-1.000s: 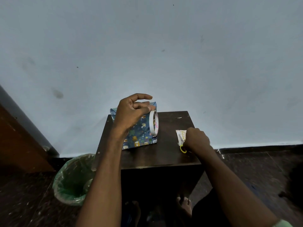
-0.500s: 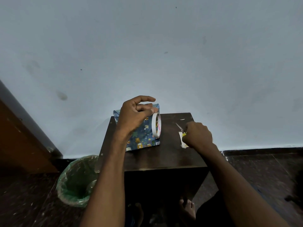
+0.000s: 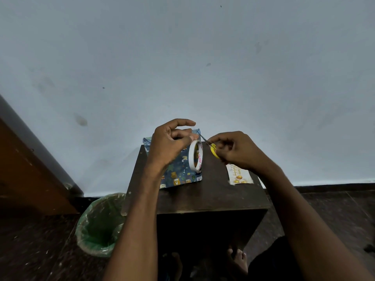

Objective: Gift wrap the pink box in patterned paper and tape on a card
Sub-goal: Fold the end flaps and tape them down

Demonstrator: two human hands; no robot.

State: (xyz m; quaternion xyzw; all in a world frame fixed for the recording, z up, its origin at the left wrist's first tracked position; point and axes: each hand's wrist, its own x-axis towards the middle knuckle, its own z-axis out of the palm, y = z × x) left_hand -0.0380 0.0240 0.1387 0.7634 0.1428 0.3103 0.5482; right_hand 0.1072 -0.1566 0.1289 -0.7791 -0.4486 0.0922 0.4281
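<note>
Left hand (image 3: 170, 142) pinches the white tape roll (image 3: 195, 155) taut above the blue patterned wrapped box (image 3: 180, 171) on the dark wooden surface (image 3: 213, 191) so right hand (image 3: 233, 149), gripping small yellow-handled scissors (image 3: 211, 148), can cut; printed card (image 3: 238, 175) lies right of the box.

Dim, bluish, even light; the wall (image 3: 203, 57) is brightest, the floor (image 3: 30, 250) nearly black. Wide-angle bending at the edges. Hands slightly soft, shadows faint.
</note>
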